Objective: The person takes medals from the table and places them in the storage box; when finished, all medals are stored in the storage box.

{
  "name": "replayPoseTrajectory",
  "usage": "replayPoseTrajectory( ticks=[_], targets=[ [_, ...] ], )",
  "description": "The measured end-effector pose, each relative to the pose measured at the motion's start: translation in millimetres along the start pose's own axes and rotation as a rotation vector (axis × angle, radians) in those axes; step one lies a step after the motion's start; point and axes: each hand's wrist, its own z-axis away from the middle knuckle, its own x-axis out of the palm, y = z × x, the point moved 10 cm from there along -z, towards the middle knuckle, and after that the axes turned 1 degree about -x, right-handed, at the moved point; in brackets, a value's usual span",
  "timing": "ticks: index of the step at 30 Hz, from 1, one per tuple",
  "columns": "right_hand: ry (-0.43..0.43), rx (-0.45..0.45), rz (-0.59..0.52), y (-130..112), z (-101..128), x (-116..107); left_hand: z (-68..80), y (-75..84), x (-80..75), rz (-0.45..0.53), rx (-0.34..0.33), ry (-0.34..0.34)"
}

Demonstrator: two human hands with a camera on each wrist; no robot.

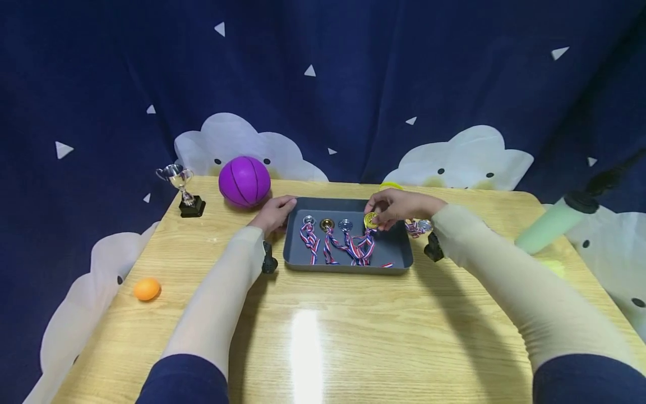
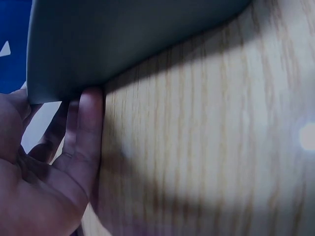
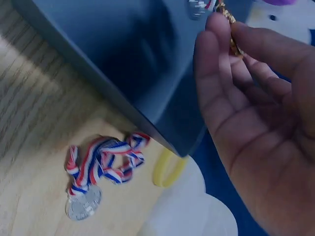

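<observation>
A dark grey tray (image 1: 348, 269) sits on the wooden table. Its left side is held by my left hand (image 1: 275, 214), thumb at the rim and fingers against the outer wall in the left wrist view. My right hand (image 1: 401, 205) pinches a gold medal (image 1: 370, 220) between thumb and fingers, over the tray's right part; its striped ribbon trails down into the tray. Left of it in the tray lie a silver medal (image 1: 345, 225), a bronze-coloured medal (image 1: 327, 224) and another silver medal (image 1: 309, 220), with red, white and blue ribbons toward the front.
Outside the tray's right wall lies a silver medal (image 3: 83, 204) with a bunched ribbon. A yellow ring (image 3: 168, 168) is near the back edge. A purple ball (image 1: 244, 182) and a trophy (image 1: 190, 205) stand back left, an orange ball (image 1: 147, 289) front left, a pale green bottle (image 1: 552, 225) right.
</observation>
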Motion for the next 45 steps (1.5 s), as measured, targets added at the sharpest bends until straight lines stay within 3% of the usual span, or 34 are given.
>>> replayPoseTrajectory(
  ticks=[7, 14, 24, 32, 36, 40, 45],
  targets=[
    [0.080, 0.006, 0.100, 1, -18, 6, -0.9, 4.2, 1.4, -0.009, 0.008, -0.004],
    [0.140, 0.035, 0.151, 4, -21, 9, 1.3, 8.6, 3.0, -0.006, 0.015, -0.007],
    [0.161, 0.075, 0.312, 8, -21, 12, 4.3, 10.9, 4.3, 0.010, 0.017, -0.012],
    [0.160, 0.047, 0.280, 7, -17, 10, 2.3, 7.9, 5.0, 0.019, 0.013, -0.013],
    [0.177, 0.003, 0.212, 1, -6, -8, 1.5, 6.2, 4.7, 0.012, 0.012, -0.015],
    [0.282, -0.054, 0.130, 4, 15, -43, 1.6, 5.1, 4.3, 0.010, 0.010, -0.017],
    [0.413, 0.007, 0.094, 40, 48, -79, 1.4, 1.1, 2.4, 0.018, -0.006, -0.023]
  ],
)
